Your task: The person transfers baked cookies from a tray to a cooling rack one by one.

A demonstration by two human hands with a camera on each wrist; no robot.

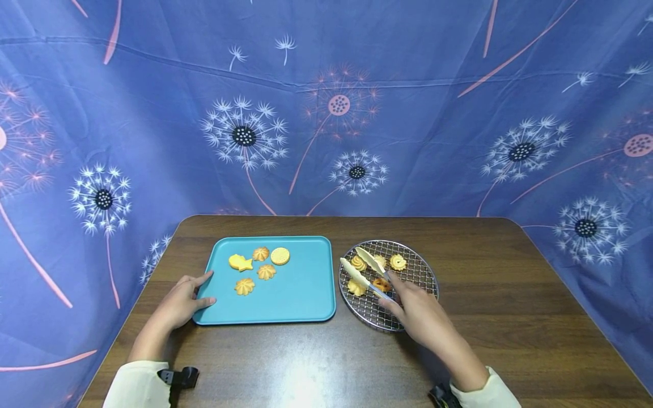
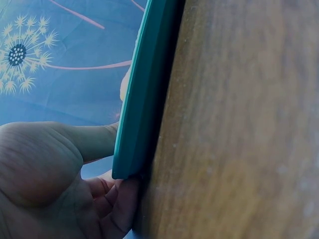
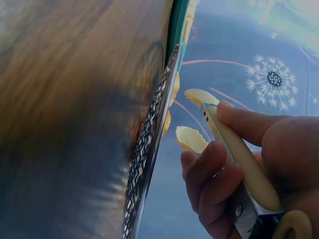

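Note:
My left hand (image 1: 178,300) holds the left edge of a teal tray (image 1: 301,289), thumb over the rim and other fingers curled at its side in the left wrist view. On the tray lie a yellow fish-shaped cookie (image 1: 240,262), a round cookie (image 1: 280,256) and three flower-shaped cookies (image 1: 245,286). My right hand (image 1: 420,311) grips cream-tipped tongs (image 3: 244,167). Their tips are spread apart above a round wire rack (image 1: 423,283), with nothing visibly pinched between them. Several cookies sit on the rack, including a swirled one (image 1: 398,262) and a browner one (image 1: 381,284) partly behind the tongs.
Tray and rack stand side by side on a brown wooden table (image 1: 490,272), a narrow gap between them. A blue dandelion-print cloth (image 1: 418,147) hangs behind the table. Black straps (image 1: 178,377) circle both wrists.

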